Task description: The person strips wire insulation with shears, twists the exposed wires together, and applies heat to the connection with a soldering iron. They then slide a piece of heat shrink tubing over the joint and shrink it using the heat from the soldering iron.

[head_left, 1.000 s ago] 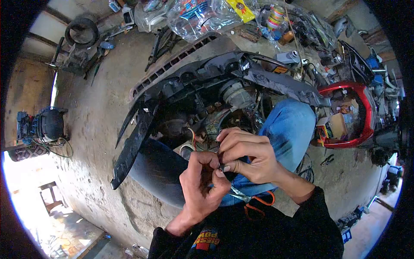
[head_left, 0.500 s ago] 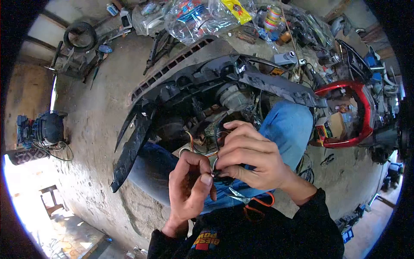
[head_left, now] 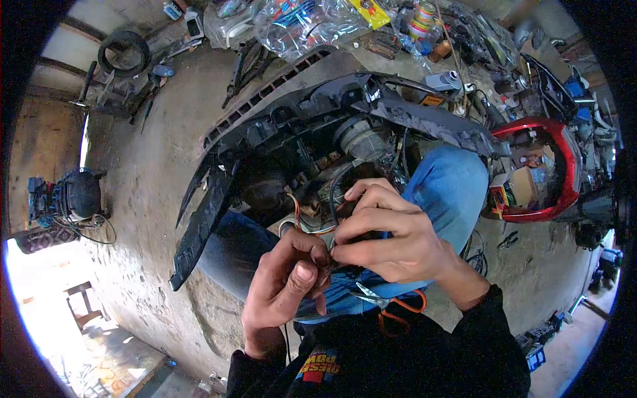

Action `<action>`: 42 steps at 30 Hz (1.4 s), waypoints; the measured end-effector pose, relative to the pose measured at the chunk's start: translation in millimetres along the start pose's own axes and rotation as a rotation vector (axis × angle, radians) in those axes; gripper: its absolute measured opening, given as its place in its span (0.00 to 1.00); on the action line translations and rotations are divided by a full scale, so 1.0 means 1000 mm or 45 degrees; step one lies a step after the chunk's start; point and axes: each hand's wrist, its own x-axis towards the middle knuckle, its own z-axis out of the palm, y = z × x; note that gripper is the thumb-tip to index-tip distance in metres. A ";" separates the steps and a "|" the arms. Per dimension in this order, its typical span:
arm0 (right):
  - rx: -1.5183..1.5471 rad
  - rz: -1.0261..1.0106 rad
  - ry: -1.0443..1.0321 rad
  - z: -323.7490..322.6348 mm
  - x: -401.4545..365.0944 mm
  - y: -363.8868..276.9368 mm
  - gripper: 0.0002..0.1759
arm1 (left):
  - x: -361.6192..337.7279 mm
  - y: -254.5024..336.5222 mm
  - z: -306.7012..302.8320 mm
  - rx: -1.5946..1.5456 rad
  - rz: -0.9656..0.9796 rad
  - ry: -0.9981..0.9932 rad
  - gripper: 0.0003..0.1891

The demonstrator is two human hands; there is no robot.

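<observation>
My left hand (head_left: 282,285) is closed, its curled index finger close against my right fingertips and its thumb tip lying back from them. My right hand (head_left: 398,235) pinches at the same spot, where thin wires run between the hands. The exact point of contact is hidden by the fingers. Orange and white wires (head_left: 297,213) rise just beyond my left index finger. A thicker black cable (head_left: 333,189) arches down behind my right fingertips. Scissors (head_left: 379,300) with orange handles lie partly open on my lap, below my right hand.
A large black plastic vehicle panel (head_left: 292,116) curves around my knees. To the right stands a red frame-shaped part (head_left: 569,176). Plastic bags (head_left: 302,30), cans and bottles crowd the far floor. A tire (head_left: 125,53) leans at the back left; a dark machine (head_left: 83,196) sits left.
My left hand has shifted slightly left and down, and its thumb has drawn back from the pinch. The small bright tip between my fingers is now hidden. My right hand stays nearly in place.
</observation>
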 end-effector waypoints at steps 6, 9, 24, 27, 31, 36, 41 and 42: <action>-0.085 -0.069 -0.060 0.005 -0.002 -0.002 0.12 | -0.001 0.015 -0.009 0.295 -0.115 -0.012 0.11; -0.131 -0.040 -0.092 0.005 -0.004 -0.005 0.11 | -0.005 0.024 -0.015 0.565 -0.198 -0.040 0.09; 0.691 1.418 0.056 0.020 -0.059 -0.027 0.15 | -0.015 -0.048 0.024 1.307 0.043 0.027 0.13; 0.906 1.472 0.021 0.015 -0.047 -0.020 0.12 | -0.017 -0.049 0.021 1.438 0.057 0.056 0.14; 0.909 1.440 0.066 0.020 -0.041 -0.021 0.10 | -0.017 -0.041 0.020 1.349 0.047 0.123 0.14; 0.935 1.386 0.136 0.027 -0.038 -0.020 0.10 | -0.015 -0.035 0.018 1.109 -0.166 0.173 0.13; 0.848 1.379 0.062 0.025 -0.038 -0.018 0.09 | -0.012 -0.030 0.015 0.919 -0.376 0.197 0.09; 0.790 1.375 0.047 0.025 -0.038 -0.017 0.09 | -0.011 -0.029 0.014 0.887 -0.427 0.207 0.09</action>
